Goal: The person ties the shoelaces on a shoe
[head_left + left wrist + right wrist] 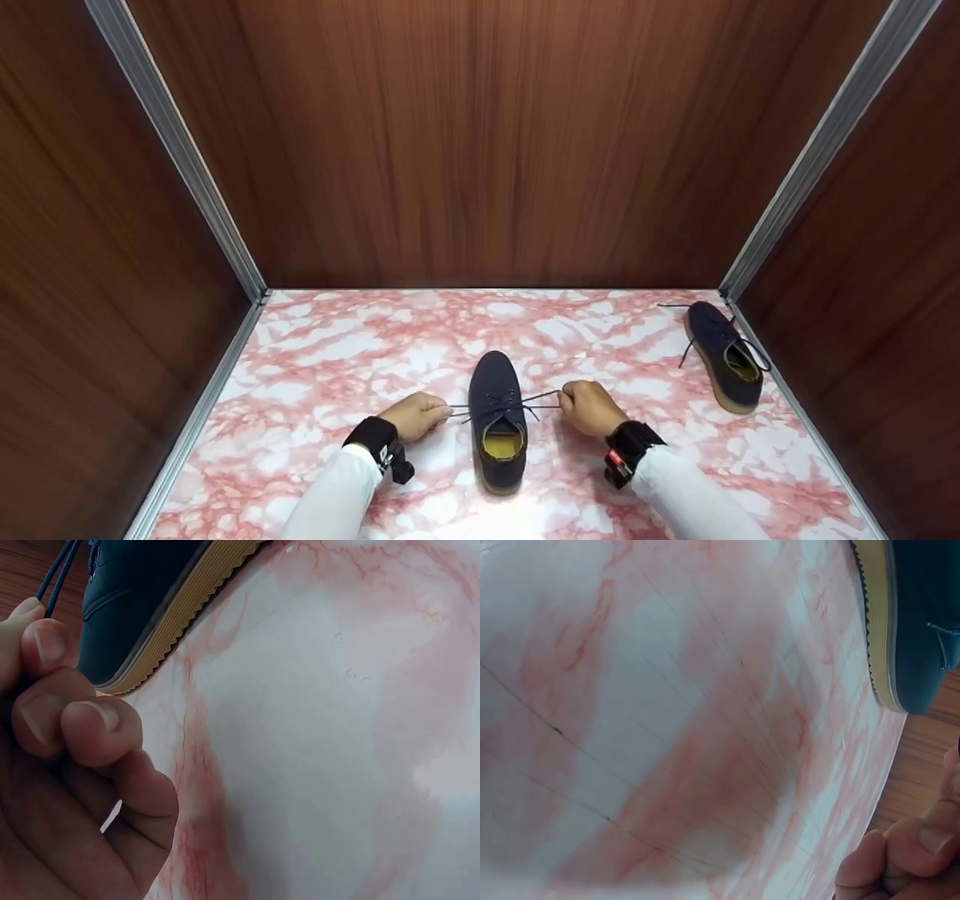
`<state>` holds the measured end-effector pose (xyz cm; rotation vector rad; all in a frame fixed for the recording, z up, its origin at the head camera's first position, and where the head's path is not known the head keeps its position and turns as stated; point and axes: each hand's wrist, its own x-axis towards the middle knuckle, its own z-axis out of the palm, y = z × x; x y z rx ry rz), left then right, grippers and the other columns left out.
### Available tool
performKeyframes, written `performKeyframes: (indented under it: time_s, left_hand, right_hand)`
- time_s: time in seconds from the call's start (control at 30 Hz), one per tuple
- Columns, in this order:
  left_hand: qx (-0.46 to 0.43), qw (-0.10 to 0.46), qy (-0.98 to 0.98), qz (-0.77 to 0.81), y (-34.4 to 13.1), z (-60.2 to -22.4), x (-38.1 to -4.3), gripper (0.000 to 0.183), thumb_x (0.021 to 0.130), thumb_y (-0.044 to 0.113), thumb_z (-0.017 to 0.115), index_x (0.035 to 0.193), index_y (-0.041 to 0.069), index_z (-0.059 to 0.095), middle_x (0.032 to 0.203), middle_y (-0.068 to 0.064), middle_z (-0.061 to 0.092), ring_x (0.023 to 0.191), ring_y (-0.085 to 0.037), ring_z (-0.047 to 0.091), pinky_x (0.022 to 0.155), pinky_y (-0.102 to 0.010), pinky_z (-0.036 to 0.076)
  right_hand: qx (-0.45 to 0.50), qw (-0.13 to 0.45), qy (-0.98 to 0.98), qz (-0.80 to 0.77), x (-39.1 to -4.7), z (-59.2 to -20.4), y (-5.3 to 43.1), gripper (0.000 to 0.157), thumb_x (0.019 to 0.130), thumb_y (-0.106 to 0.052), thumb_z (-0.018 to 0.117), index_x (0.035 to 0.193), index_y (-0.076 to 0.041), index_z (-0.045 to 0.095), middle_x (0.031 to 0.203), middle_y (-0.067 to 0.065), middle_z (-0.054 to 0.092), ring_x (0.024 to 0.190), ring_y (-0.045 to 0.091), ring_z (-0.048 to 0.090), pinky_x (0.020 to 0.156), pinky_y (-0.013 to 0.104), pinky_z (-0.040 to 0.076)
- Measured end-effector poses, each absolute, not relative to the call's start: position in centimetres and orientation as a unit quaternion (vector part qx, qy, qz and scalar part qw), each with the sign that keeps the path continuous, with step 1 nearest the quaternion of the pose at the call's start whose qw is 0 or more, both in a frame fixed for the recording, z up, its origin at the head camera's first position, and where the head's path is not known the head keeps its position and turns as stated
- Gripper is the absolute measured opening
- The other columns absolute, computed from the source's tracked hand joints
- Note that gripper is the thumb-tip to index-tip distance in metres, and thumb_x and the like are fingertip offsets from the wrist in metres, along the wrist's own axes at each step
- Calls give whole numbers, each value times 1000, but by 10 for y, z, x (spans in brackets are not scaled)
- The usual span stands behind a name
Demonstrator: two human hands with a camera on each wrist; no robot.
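A dark navy lace-up shoe with a yellow insole and tan ridged sole stands upright in the middle of the table, toe pointing away from me. To its left, my left hand pinches the shoelace between thumb and curled fingers. My right hand grips the lace on the opposite side, knuckles up. Two strands run taut from the shoe to each hand, crossing at a knot over the tongue. Short loose lace ends stick out beside the knot. In the right wrist view, the fingers are partly cut off.
The matching navy shoe stands at the far right near the side wall, its laces loose. Dark wood-grain panels enclose the back and both sides, with metal edging at the corners. A red-and-white marbled surface covers the table.
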<state>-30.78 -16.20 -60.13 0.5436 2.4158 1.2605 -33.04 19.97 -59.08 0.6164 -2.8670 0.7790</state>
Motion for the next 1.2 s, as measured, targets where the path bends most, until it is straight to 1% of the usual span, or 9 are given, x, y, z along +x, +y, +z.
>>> performKeyframes:
  time_s: [0.23, 0.47, 0.7, 0.83, 1.0, 1.1, 1.2]
  left_hand:
    - [197, 170, 858, 443, -161, -604, -307, 43, 109, 23, 53, 75, -3, 52, 58, 9, 44, 50, -7, 39, 50, -21, 34]
    - [175, 188, 847, 465, -157, -609, -305, 45, 108, 27, 56, 80, -8, 54, 58, 8, 46, 50, -7, 40, 50, -21, 35]
    - [168, 181, 853, 460, -150, -613, -303, 45, 108, 27, 54, 80, -8, 54, 57, 7, 47, 50, -7, 42, 51, -21, 36]
    - [164, 166, 863, 449, -146, -613, -303, 44, 108, 26, 55, 78, -6, 58, 56, 7, 48, 50, -8, 44, 52, -21, 37]
    - [160, 142, 878, 429, -141, -611, -303, 40, 107, 26, 57, 81, -3, 69, 59, 7, 52, 50, -6, 48, 51, -21, 40]
    - [147, 131, 885, 422, -139, -608, -303, 36, 105, 28, 60, 87, -1, 73, 63, 6, 55, 53, -6, 50, 54, -22, 43]
    - [130, 113, 891, 419, -138, -602, -302, 30, 102, 29, 64, 100, 0, 71, 71, 3, 62, 57, -7, 54, 59, -25, 46]
  right_hand:
    - [195, 35, -946, 258, -330, -593, 200, 45, 96, -6, 61, 59, -18, 38, 57, -9, 33, 55, 9, 37, 55, 23, 32]
    - [183, 9, -951, 250, -328, -595, 201, 45, 97, -9, 61, 59, -19, 38, 58, -7, 35, 57, 10, 40, 58, 25, 34]
    - [156, -26, -952, 261, -328, -598, 203, 46, 102, -17, 61, 60, -20, 43, 59, -8, 40, 57, 10, 42, 59, 26, 35]
    - [165, -30, -947, 275, -327, -599, 205, 44, 102, -18, 62, 61, -18, 47, 60, -8, 43, 57, 9, 43, 58, 25, 35]
    - [186, -53, -935, 297, -326, -597, 206, 43, 104, -21, 61, 63, -16, 49, 61, -10, 43, 57, 6, 41, 58, 22, 34]
    - [186, -65, -931, 308, -326, -592, 206, 39, 105, -25, 60, 68, -15, 57, 63, -9, 47, 60, 6, 44, 59, 23, 36]
    - [172, -72, -929, 320, -325, -585, 205, 28, 106, -30, 60, 84, -14, 66, 67, -7, 53, 62, 9, 49, 61, 26, 40]
